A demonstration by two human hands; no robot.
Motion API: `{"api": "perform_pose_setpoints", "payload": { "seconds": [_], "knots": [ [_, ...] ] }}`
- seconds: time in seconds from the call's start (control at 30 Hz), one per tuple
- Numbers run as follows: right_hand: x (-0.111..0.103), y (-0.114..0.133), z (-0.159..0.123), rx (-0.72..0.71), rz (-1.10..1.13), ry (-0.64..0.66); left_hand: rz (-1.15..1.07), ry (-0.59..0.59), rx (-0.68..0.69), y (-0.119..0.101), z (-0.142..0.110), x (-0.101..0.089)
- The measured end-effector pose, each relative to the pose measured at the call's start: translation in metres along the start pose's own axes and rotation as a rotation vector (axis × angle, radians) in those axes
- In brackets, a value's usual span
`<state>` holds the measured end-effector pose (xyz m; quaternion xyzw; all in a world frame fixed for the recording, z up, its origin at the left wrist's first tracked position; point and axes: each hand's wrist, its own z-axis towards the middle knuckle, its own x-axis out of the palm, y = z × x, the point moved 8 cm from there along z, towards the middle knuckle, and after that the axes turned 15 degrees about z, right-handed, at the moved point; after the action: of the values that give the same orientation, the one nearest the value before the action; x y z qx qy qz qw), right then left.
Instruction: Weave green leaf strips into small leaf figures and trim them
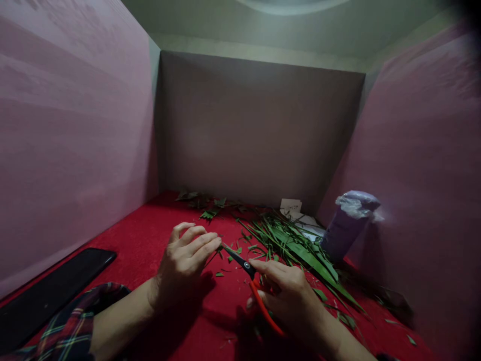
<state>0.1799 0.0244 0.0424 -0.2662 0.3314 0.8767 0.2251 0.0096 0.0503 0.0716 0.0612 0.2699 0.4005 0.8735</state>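
Note:
My right hand (287, 288) grips a pair of scissors (246, 265) with dark blades and orange-red handles. The blades point up and left and look nearly closed. At their tips is my left hand (191, 253), its fingers pinched around a thin plant strip (211, 259), mostly hidden by the fingers. Whether the blades touch the strip, I cannot tell. Small green leaf clippings (220, 274) lie scattered on the red cloth (139, 235) beneath and beyond the hands. To the right lies a heap of long green leaves (300, 248).
A black flat slab-like object (56, 286) lies at the left edge. At the right stands a purple cylinder (347, 225) wrapped in clear plastic, with white paper pieces (291, 205) beside it. Lobed leaves (212, 210) lie at the back. Pink walls (75, 125) rise on both sides.

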Motion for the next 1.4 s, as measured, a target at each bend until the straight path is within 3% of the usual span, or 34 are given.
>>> {"api": "perform_pose_setpoints", "payload": {
  "seconds": [0.6,0.83,1.07,1.4],
  "knots": [
    [-0.001,0.003,-0.001,-0.054,0.083,-0.045,0.000,-0.004,-0.041,-0.001,0.002,-0.001],
    [-0.005,0.000,0.001,-0.002,0.073,-0.072,-0.032,-0.015,-0.175,0.009,0.004,0.001],
    [-0.003,0.010,0.004,-0.016,-0.178,-0.018,-0.086,0.017,-0.267,0.015,0.002,0.001],
    [-0.001,0.026,-0.002,-0.313,-0.509,-0.084,0.001,0.047,-0.238,0.011,0.006,-0.003]
  ]
}}
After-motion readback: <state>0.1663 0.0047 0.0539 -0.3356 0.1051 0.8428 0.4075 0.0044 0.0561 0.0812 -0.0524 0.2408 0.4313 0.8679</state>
